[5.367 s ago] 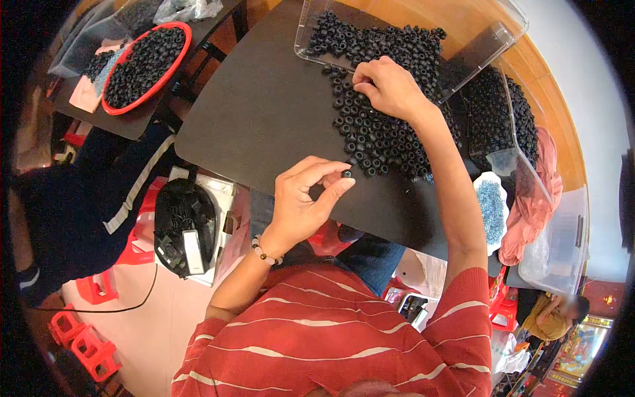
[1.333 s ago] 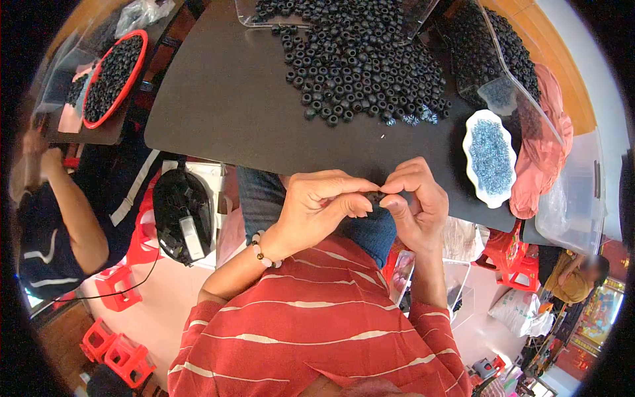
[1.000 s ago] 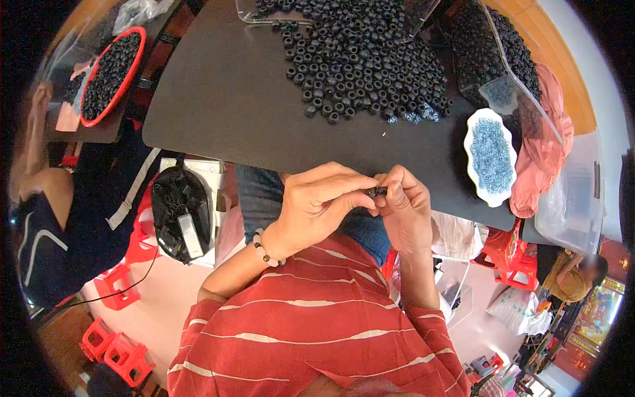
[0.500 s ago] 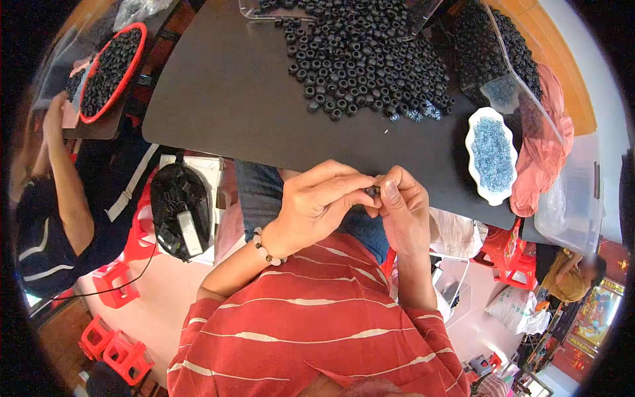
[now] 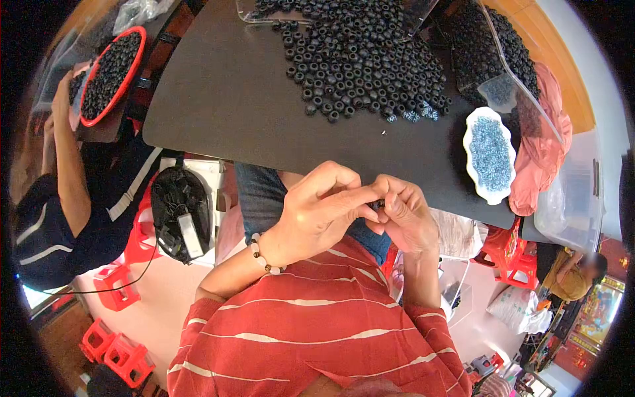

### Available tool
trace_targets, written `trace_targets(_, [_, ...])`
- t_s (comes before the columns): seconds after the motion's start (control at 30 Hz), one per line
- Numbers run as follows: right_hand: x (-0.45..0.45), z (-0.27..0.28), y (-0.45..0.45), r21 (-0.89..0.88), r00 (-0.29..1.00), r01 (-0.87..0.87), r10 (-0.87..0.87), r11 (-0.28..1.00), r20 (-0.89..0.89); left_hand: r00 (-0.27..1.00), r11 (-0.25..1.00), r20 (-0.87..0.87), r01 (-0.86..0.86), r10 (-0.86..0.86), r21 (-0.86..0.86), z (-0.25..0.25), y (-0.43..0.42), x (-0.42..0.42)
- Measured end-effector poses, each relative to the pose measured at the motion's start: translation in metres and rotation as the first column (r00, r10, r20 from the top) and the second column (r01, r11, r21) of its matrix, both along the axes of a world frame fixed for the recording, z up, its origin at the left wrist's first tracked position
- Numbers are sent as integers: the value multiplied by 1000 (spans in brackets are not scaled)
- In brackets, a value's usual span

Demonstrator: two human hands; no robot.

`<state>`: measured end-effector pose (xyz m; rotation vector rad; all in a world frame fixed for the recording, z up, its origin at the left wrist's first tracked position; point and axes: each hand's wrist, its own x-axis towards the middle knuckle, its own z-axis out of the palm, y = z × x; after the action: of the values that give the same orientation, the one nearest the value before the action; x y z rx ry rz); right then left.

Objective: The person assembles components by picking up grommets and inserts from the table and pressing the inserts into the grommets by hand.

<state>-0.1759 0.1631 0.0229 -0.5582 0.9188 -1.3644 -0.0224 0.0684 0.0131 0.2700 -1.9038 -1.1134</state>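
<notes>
We pinch the small black bead (image 5: 376,205) between the fingertips of both hands: our left hand (image 5: 323,210) and our right hand (image 5: 408,216) each close on it, just off the near edge of the table (image 5: 218,92). Farther in from that edge, we see a loose pile of black beads (image 5: 364,73). Near the edge's right end, we locate a white dish (image 5: 492,198) containing blue beads (image 5: 491,155).
</notes>
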Motion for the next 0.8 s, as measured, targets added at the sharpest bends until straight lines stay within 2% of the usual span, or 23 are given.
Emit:
trace_targets(0.27, [3,0,3,-26,1000,-4,5,1000,17,999,987,-8,-34,33,-154,2,2,-4])
trace_targets(0.37, [9,-2,0,-29,997,55,-56,998,-50,997,985,10,-73,75,-155,-4,4,-7])
trace_targets(0.47, [9,-1,-2,31,998,65,-65,997,-3,995,981,-10,-96,96,-169,-10,2,-11])
trace_targets(0.57, [10,4,-5,16,993,92,-93,996,77,993,990,-14,-116,115,-86,0,0,-13])
trace_targets(0.67, [5,-6,-5,-32,989,94,-90,995,121,989,987,0,-146,147,72,3,1,-16])
trace_targets(0.77, [3,-8,-3,-10,990,138,-137,990,41,985,984,17,-172,173,-52,5,-8,-15])
trace_targets(0.8, [3,-6,-3,13,987,162,-161,987,-8,985,984,26,-171,172,-45,4,-9,-14])
